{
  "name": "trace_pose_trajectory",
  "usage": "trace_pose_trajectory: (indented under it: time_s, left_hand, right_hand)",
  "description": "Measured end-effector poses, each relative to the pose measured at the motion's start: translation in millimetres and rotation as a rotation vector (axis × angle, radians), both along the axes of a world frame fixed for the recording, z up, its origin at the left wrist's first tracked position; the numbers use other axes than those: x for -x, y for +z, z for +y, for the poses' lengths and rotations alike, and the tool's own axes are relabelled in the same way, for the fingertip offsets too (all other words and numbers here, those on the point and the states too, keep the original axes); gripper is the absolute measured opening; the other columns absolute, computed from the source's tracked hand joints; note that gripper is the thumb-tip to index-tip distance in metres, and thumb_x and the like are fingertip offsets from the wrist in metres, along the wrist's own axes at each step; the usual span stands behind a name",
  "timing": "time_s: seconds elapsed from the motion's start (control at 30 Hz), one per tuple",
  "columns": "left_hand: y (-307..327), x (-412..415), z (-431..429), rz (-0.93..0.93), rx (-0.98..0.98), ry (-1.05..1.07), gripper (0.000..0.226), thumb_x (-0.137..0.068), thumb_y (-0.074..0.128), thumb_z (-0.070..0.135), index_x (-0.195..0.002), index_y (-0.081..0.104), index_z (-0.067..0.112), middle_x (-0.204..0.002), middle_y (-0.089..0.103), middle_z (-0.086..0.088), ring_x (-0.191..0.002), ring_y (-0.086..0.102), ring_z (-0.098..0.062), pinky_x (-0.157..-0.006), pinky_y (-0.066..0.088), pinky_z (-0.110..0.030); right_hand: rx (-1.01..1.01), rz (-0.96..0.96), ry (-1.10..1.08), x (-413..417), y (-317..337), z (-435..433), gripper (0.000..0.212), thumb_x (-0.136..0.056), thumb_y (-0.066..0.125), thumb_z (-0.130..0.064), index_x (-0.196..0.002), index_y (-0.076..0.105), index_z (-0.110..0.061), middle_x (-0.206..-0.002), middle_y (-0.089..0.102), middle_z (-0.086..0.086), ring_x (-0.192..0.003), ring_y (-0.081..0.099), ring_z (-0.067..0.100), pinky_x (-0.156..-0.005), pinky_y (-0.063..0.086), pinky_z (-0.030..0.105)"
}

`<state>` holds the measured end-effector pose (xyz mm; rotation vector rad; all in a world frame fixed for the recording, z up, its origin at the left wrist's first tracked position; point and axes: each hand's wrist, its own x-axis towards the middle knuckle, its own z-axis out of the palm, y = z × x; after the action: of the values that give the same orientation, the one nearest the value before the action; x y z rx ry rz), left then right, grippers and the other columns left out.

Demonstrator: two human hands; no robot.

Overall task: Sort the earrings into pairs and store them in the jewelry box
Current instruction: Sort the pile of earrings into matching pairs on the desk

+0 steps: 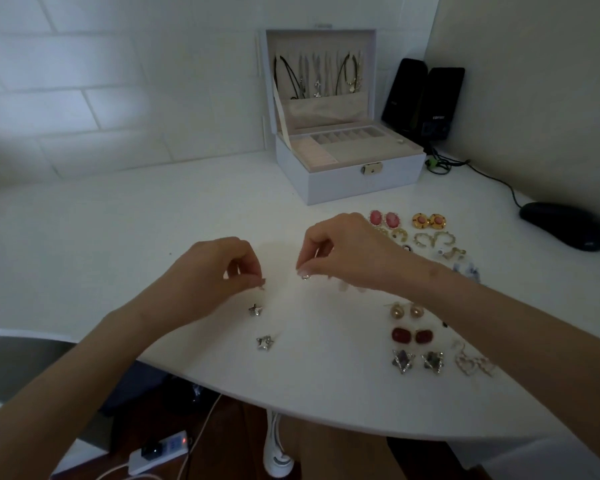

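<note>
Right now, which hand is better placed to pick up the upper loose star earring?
Probably the left hand: the star earring lies right by its fingers, on the near side. The right hand sits farther off. Each pinches a small piece.

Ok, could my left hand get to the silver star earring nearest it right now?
Probably yes: the star earring lies bare on the table close to the left hand, nothing between them. That hand is pinching a small earring, though.
</note>
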<state>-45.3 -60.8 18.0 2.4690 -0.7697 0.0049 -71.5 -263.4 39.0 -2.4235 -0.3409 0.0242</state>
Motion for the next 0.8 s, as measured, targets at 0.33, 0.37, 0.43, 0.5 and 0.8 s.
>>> trace_pose_trajectory:
  time_s: [0.33, 0.37, 0.43, 0.5, 0.8]
  left_hand:
    - [-2, 19, -55, 0.074, 0.070, -0.157, 0.006, -0.085, 0.064, 0.020, -0.081, 0.060, 0.019, -0.079, 0.060, 0.015, -0.071, 0.051, 0.010, -0.060, 0.037, -0.007]
    - [-2, 20, -58, 0.081, 0.071, -0.167, 0.005, -0.085, 0.064, 0.019, -0.081, 0.060, 0.018, -0.078, 0.061, 0.014, -0.070, 0.051, 0.010, -0.059, 0.037, -0.006]
    - [-2, 24, -63, 0.097, 0.076, -0.185, 0.004, -0.084, 0.065, 0.016, -0.083, 0.062, 0.013, -0.073, 0.059, 0.014, -0.061, 0.050, 0.013, -0.058, 0.036, -0.005]
    - [-2, 27, -66, 0.101, 0.063, -0.198, 0.006, -0.084, 0.066, 0.015, -0.084, 0.063, 0.010, -0.072, 0.059, 0.011, -0.056, 0.049, 0.013, -0.057, 0.036, -0.006]
    - [-3, 27, -70, 0.147, 0.079, -0.238, 0.011, -0.082, 0.067, 0.013, -0.087, 0.059, 0.019, -0.077, 0.067, 0.008, -0.068, 0.057, 0.005, -0.060, 0.037, -0.004]
  right_hand:
    - [-0.073, 0.098, -0.090, 24, 1, -39, 0.005, -0.077, 0.073, -0.008, -0.076, 0.072, -0.012, -0.064, 0.065, -0.008, -0.056, 0.058, -0.004, -0.057, 0.049, 0.009]
    - [-0.063, 0.096, -0.094, 25, 0, -42, 0.006, -0.076, 0.074, -0.009, -0.075, 0.072, -0.015, -0.065, 0.065, -0.009, -0.056, 0.056, -0.006, -0.058, 0.045, 0.005]
    - [-0.040, 0.102, -0.102, 28, 0, -46, 0.008, -0.075, 0.076, -0.012, -0.072, 0.071, -0.019, -0.066, 0.064, -0.012, -0.057, 0.055, -0.010, -0.066, 0.041, -0.001]
    - [-0.051, 0.129, -0.108, 30, -1, -49, 0.008, -0.075, 0.075, -0.011, -0.074, 0.072, -0.019, -0.070, 0.068, -0.009, -0.062, 0.059, -0.007, -0.069, 0.045, 0.004]
    - [-0.042, 0.217, 0.020, 39, 2, -50, 0.005, -0.075, 0.075, -0.008, -0.079, 0.075, -0.010, -0.068, 0.069, -0.003, -0.052, 0.057, -0.007, -0.049, 0.040, 0.005]
